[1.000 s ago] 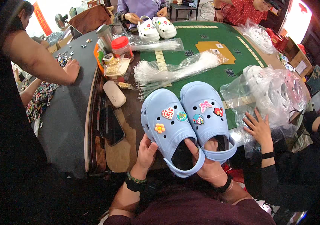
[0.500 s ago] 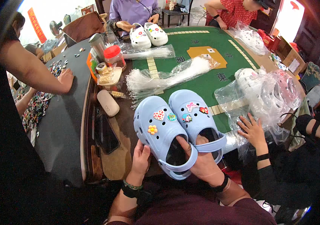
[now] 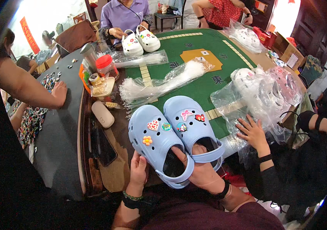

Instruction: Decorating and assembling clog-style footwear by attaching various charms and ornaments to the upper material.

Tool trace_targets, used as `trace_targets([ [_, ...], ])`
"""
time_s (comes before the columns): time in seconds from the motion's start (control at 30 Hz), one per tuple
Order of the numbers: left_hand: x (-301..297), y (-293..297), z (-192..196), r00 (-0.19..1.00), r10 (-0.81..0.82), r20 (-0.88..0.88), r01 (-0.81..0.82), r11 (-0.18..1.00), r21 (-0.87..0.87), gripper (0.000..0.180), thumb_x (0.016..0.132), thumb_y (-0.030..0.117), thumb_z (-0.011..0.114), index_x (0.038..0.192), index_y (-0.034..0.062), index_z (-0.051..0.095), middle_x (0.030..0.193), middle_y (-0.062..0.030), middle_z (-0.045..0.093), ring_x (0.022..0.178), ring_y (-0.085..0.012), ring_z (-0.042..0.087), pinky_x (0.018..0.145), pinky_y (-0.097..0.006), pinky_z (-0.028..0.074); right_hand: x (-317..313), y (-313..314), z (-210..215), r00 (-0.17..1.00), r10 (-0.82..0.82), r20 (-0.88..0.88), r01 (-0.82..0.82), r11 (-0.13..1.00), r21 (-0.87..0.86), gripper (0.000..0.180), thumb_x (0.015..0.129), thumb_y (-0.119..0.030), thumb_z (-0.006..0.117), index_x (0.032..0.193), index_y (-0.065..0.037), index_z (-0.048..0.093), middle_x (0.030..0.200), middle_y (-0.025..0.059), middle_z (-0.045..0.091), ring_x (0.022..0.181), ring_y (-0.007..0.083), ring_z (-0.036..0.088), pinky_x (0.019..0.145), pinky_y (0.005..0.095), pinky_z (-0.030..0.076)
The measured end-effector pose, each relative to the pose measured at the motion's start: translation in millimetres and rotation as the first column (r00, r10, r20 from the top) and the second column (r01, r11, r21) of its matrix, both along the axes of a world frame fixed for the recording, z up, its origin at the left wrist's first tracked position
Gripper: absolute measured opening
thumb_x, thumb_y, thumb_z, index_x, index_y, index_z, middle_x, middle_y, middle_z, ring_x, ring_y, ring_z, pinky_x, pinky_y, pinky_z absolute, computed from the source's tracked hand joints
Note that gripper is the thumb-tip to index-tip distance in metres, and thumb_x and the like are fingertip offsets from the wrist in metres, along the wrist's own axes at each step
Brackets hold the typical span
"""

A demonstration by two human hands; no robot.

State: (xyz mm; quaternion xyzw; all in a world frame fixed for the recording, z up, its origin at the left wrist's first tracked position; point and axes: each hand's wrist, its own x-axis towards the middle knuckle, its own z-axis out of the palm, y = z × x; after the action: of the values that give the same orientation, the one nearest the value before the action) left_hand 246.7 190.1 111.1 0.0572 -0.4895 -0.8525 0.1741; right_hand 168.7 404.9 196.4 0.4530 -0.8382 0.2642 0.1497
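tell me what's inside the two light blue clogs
The right hand has its fingers tucked into the openings of both light blue clogs, while the left hand grips the left clog's outer side. Past the fingers the insides are dark, and the toe ends are covered by the uppers.

The pair of light blue clogs (image 3: 175, 134) now sits slightly lower and further left in the frame than a second ago, toes tilted more to the upper left. The neighbouring person's hand (image 3: 252, 132) at the right lies flatter, fingers spread on the clear plastic bags (image 3: 259, 92). The white clogs (image 3: 140, 40) across the tabletop (image 3: 194, 50) appear further left.
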Motion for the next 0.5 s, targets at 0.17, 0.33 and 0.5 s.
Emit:
trace_targets([
  [0.17,0.6,0.2,1.2,1.000,-0.022,0.010,0.022,1.000,0.015,0.067,0.102,0.037,0.060,0.149,-0.0040,0.035,0.144,-0.0113,0.052,0.129,-0.0215,0.053,0.110,-0.036,0.039,-0.3,1.1,-2.7,1.000,0.015,-0.015,-0.016,1.000,-0.026,0.066,0.080,-0.011,0.066,0.145,-0.013,0.054,0.110,0.0215,0.054,0.104,0.0395,0.055,0.091,0.0497,0.043],
  [0.33,1.3,1.4,3.3,1.000,-0.003,0.001,0.003,1.000,0.000,0.068,0.101,0.038,0.061,0.149,-0.0034,0.035,0.143,-0.0112,0.052,0.128,-0.0217,0.053,0.109,-0.037,0.041,2.5,1.1,-0.2,1.000,0.015,0.009,-0.015,1.000,-0.027,0.066,0.080,-0.009,0.064,0.146,-0.014,0.054,0.111,0.0220,0.055,0.105,0.0397,0.056,0.093,0.0500,0.042],
  [0.5,0.3,-0.3,4.4,1.000,0.017,0.005,-0.016,0.997,-0.076,0.067,0.102,0.039,0.060,0.148,-0.0033,0.035,0.142,-0.0111,0.053,0.127,-0.0219,0.054,0.109,-0.037,0.042,5.5,-0.5,0.4,1.000,0.001,0.013,-0.001,1.000,-0.007,0.066,0.081,-0.009,0.062,0.147,-0.014,0.052,0.113,0.0225,0.055,0.108,0.0408,0.056,0.094,0.0500,0.042],
])
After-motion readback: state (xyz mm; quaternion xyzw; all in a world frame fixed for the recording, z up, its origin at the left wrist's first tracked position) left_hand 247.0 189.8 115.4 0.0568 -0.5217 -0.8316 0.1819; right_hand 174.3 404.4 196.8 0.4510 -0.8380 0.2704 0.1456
